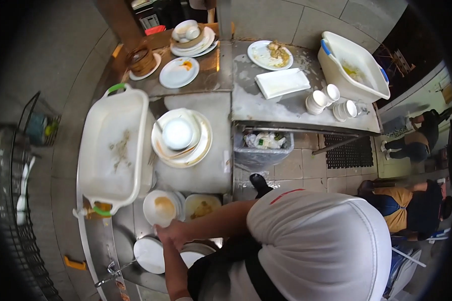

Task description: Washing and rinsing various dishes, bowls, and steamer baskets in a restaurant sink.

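Note:
My two bare hands meet and overlap at the sink. My right hand [178,234] crosses by the wrist of my left hand [162,233]. The fingers of both are mostly hidden. Both are at the near edge of a white bowl [153,204] with brown residue, on top of a stack; whether they grip it is unclear. Beside the bowl sits a pale square dish [202,205] with yellowish-brown food remains. Just below my hands lie a round white plate [148,255] and more plates [191,258], partly hidden by my forearm.
A large white tub [90,145] with scraps stands left, beside stacked dirty plates [206,143]. Another tub [329,55], white cups [316,100] and a rectangular plate [282,83] occupy the right counter. Below is a lined bin [263,158]. A faucet [113,272] is lower left; people are at right.

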`<state>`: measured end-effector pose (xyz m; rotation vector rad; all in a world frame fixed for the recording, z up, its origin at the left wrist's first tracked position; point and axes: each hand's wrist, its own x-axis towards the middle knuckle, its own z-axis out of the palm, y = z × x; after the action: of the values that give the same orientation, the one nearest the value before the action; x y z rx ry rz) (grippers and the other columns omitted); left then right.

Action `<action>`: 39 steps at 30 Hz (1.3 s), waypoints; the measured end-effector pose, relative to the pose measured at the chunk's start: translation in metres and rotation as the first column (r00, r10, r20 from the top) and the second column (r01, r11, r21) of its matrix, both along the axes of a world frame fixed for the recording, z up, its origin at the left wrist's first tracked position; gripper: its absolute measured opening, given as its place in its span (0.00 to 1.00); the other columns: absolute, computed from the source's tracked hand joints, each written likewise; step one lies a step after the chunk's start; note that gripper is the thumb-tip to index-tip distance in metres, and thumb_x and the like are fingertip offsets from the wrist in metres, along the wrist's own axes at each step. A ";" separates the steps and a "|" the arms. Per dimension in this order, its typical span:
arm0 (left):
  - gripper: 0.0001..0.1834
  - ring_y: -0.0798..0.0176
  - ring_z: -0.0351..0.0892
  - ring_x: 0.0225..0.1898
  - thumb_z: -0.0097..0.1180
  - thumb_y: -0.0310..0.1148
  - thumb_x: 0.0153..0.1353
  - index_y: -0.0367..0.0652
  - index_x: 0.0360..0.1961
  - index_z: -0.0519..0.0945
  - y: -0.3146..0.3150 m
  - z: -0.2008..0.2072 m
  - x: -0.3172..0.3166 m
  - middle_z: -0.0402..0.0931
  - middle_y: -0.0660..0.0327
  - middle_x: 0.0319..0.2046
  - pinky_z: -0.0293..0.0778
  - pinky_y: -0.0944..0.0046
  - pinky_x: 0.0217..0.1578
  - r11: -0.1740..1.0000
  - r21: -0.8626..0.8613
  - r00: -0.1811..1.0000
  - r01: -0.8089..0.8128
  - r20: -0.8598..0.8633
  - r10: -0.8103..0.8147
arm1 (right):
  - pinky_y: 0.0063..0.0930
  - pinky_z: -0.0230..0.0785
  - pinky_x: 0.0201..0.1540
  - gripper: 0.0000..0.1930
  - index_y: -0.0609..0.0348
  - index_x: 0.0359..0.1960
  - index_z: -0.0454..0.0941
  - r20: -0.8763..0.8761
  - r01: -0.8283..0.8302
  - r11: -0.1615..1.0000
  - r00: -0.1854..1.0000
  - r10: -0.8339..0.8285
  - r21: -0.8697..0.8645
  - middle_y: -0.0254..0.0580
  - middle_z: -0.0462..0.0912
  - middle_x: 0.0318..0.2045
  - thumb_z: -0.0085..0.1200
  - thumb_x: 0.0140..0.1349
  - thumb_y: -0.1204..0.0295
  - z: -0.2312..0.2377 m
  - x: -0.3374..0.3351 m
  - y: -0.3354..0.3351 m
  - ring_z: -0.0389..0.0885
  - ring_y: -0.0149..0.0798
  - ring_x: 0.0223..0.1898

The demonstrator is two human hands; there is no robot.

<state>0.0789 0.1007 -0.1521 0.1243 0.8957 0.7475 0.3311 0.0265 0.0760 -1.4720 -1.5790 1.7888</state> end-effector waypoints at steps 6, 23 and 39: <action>0.24 0.63 0.72 0.35 0.48 0.50 0.71 0.52 0.63 0.70 -0.076 0.159 0.136 0.77 0.60 0.46 0.69 0.64 0.37 0.980 0.068 0.744 -0.189 -0.641 0.188 | 0.46 0.73 0.52 0.16 0.64 0.44 0.78 0.008 0.310 0.197 0.520 -0.854 0.930 0.61 0.82 0.42 0.57 0.64 0.62 0.077 0.486 0.013 0.82 0.53 0.46; 0.21 0.61 0.82 0.42 0.57 0.35 0.70 0.41 0.61 0.73 -0.149 0.301 0.436 0.80 0.58 0.43 0.78 0.62 0.46 0.773 0.612 0.717 0.168 -0.614 0.331 | 0.36 0.89 0.38 0.21 0.64 0.60 0.66 -0.413 0.974 0.195 0.131 -0.901 -0.117 0.48 0.82 0.47 0.49 0.64 0.80 0.037 0.896 -0.104 0.88 0.43 0.43; 0.33 0.45 0.78 0.60 0.52 0.19 0.56 0.34 0.66 0.67 -0.361 0.243 0.443 0.76 0.46 0.60 0.75 0.44 0.62 0.909 0.235 0.907 0.344 0.168 -0.387 | 0.33 0.75 0.59 0.26 0.64 0.59 0.73 -0.119 0.656 0.716 0.712 -0.692 -0.239 0.46 0.82 0.53 0.56 0.55 0.82 0.065 0.510 -0.347 0.83 0.39 0.53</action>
<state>0.5219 -0.2605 0.0909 0.3763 0.5677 0.4832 0.8414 -0.3208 0.1405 -1.6029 -0.6300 1.5716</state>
